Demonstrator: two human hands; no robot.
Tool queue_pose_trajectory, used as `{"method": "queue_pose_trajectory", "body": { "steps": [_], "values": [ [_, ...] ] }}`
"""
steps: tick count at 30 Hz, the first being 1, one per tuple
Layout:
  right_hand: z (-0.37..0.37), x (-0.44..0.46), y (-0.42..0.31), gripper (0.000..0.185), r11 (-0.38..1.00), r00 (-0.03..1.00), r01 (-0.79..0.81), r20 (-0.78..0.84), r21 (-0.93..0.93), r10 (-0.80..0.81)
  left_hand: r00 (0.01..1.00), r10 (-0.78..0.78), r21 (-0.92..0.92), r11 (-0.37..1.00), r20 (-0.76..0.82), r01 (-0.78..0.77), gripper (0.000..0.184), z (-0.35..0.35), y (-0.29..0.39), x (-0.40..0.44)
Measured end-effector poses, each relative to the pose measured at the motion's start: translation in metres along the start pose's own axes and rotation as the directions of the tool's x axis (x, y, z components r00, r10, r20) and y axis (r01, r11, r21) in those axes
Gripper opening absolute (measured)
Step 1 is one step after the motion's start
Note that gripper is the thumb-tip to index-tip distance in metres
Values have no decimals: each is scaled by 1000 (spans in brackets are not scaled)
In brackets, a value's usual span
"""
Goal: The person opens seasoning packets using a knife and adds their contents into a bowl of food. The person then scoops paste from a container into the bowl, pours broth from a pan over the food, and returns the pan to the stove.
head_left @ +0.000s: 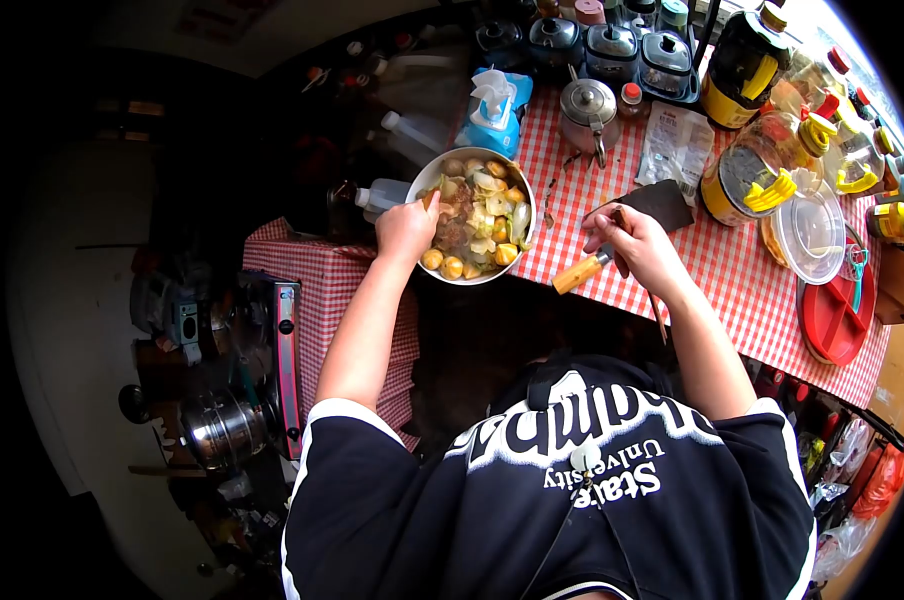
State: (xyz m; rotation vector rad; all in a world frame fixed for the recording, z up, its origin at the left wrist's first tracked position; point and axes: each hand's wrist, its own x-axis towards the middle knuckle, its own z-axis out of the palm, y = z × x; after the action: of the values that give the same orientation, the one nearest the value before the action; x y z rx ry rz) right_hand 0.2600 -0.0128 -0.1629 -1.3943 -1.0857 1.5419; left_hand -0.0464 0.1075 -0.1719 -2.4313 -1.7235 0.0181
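Observation:
My left hand (pixel 407 228) is closed at the left rim of a round white pot (pixel 525 185); whether it grips a handle there is hidden. Inside the pot is a stew (pixel 477 215) with yellowish chunks, cabbage-like leaves and brown pieces. My right hand (pixel 632 245) is closed around thin brown chopsticks (pixel 659 318), which point down toward my body. Under and beside that hand lies a cleaver, its dark blade (pixel 662 205) to the upper right and its wooden handle (pixel 580 273) toward the table's front edge. Whether my fingers touch the cleaver I cannot tell.
The red-checked tablecloth (pixel 562 180) carries a metal-lidded pot (pixel 589 105), blue wipes pack (pixel 494 115), lidded seasoning jars (pixel 612 50), large oil bottles (pixel 747 70), a clear plastic lid (pixel 810 238) and a red divided tray (pixel 838 315). A gas stove (pixel 286 360) stands at left.

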Motion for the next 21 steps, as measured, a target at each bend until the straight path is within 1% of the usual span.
{"method": "queue_pose_trajectory", "body": {
  "steps": [9, 15, 18, 21],
  "values": [
    [-3, -1, -1, 23, 1000, 1000, -1, -16, -5, 1, 1000, 19, -53, 998, -18, -20, 42, 3, -1, 0],
    [-4, -1, 0, 22, 1000, 1000, -6, -9, 5, 6, 992, 99, -93, 990, -79, -106, 40, 16, -8, -4],
    [-5, -1, 2, 23, 1000, 1000, -3, -8, 3, 3, 992, 89, -110, 989, -94, -99, 38, 19, -9, -6],
    [-6, -2, 2, 23, 1000, 1000, 4, -12, 4, -4, 998, 59, -177, 982, -37, -65, 29, 16, -10, -5]
  ]
}}
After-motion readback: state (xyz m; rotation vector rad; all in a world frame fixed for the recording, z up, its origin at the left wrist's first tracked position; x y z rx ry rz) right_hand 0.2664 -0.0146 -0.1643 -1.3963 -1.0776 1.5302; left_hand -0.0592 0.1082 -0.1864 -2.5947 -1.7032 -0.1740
